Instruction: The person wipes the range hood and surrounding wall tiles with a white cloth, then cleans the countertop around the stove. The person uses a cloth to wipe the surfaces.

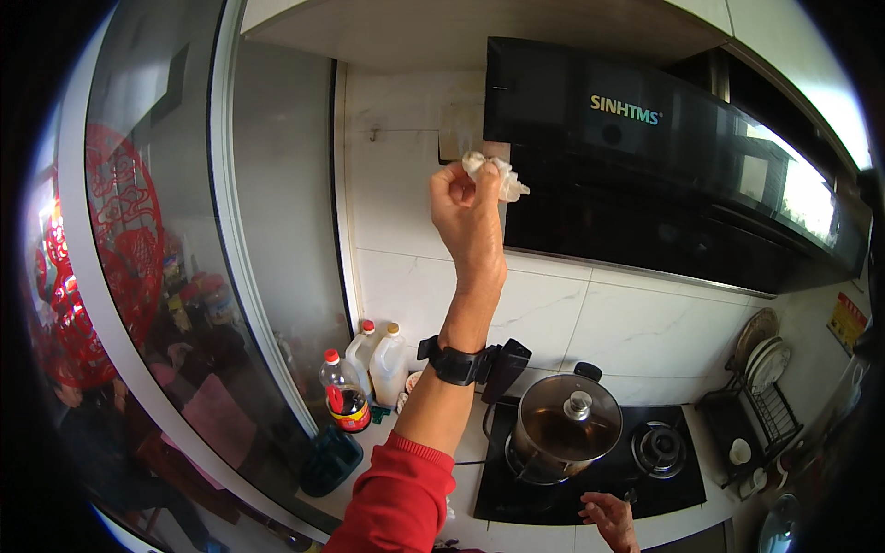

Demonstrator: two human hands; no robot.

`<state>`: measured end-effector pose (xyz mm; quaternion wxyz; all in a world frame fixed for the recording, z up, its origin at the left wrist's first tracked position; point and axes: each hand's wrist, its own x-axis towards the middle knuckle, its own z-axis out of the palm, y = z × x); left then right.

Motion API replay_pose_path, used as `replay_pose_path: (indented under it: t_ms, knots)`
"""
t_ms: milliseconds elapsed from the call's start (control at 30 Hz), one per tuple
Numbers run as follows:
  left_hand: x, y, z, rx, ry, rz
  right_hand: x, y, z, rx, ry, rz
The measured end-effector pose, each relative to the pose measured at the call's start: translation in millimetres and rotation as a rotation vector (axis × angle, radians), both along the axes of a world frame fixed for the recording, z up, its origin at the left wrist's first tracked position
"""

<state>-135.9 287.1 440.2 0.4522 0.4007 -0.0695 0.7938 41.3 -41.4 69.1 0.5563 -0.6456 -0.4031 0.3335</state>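
Note:
My left hand (473,207) is raised in front of the wall, its fingers pinching a crumpled white tissue or cloth (513,188). The cloth is beside the lower left edge of a black SINHTMS range hood (622,186); I cannot tell if it touches. A black strap with a device (460,366) circles that wrist, above a red sleeve. My right hand (612,522) is low at the front edge of the black gas hob (501,494), fingers loosely curled and slightly apart, nothing visible in them. Near its fingertips is a small shiny knob (630,495). A lidded pot (553,442) stands on the left burner.
A sauce bottle (344,397) and two plastic jugs (389,366) stand left of the hob, behind a dark green container (332,460). On the right is a dish rack (771,408) with plates. A sliding glass door (283,173) borders the left; a seated person shows beyond it.

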Motion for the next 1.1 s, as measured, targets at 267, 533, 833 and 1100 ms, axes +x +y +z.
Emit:
replay_pose_path:
  t_ms: [267, 533, 833, 1100]
  knots:
    - [11.0, 19.6, -23.8, -0.015, 0.056, -0.013, -2.9, -3.4, 13.3, -0.066, -0.043, -0.043]
    - [20.0, 28.3, -23.5, 0.112, -0.016, 0.136, -4.8, -12.6, 2.6, -0.061, 0.008, -0.114]
    - [66.9, 98.2, -89.3, -0.079, 0.097, 0.137, 8.7, -27.4, -48.8, -0.002, -0.031, -0.1]
    - [99.6, 157.6, -139.0, -0.153, 0.165, 0.064, 10.3, -36.1, -69.3, -0.021, -0.025, -0.161]
